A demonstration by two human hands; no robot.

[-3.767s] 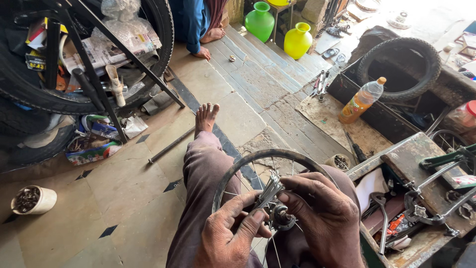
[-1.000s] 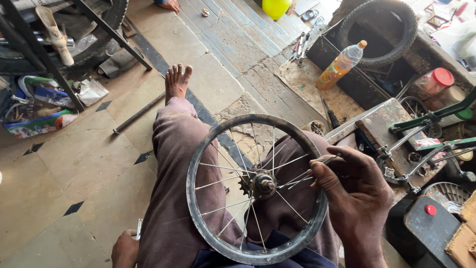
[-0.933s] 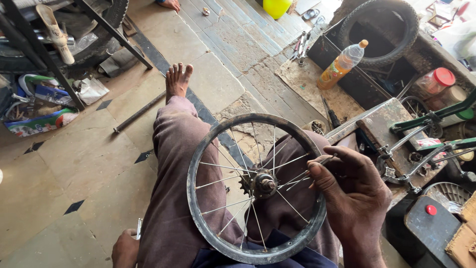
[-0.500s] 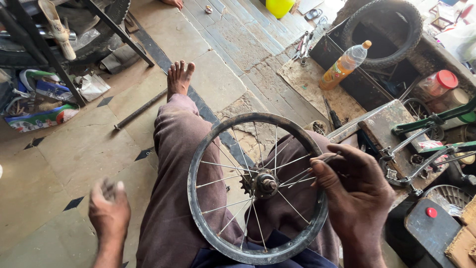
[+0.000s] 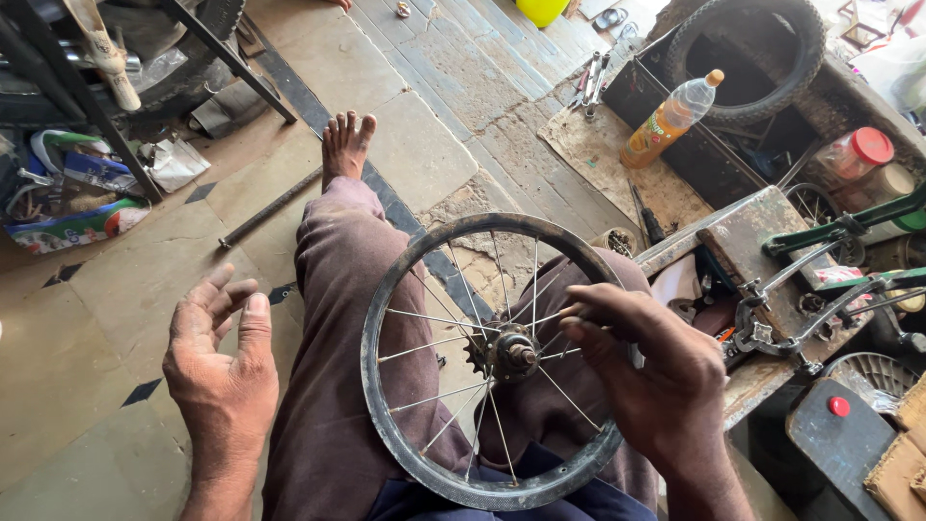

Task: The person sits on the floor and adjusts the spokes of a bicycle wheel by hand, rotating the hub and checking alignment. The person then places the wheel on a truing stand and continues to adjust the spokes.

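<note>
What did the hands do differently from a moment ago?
The left hand came up from the lower edge into the air, open and holding nothing. The right hand stayed on the spokes of the small wheel, which still rests on the lap.

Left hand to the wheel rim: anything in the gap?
Nothing visible. The left hand hangs open and empty beside the thigh; only the trouser leg lies between it and the wheel resting on the lap. The right hand is already on the spokes near the hub.
</note>
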